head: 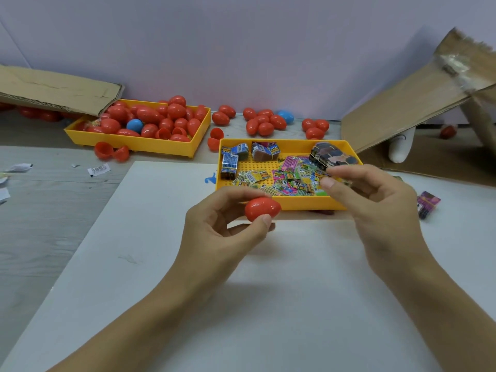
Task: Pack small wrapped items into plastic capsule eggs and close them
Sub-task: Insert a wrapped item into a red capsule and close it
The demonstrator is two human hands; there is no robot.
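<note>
L hand [228, 224] pinches closed red capsule egg [262, 208] betw thumb + fingertips, just above white board on worktop, at near edge of yellow sorting tray [303, 204]. R hand [375, 200] over tray, fingers curled; whether it holds a wrapped item, can't tell. Egg looks shut (seam not visible): prob squeeze to check snap, then set aside w/ loose eggs [264, 122]. Egg smooth, glossy, hard plastic. Wrapped items [284, 178] flat, crinkly, printed foil.
</note>
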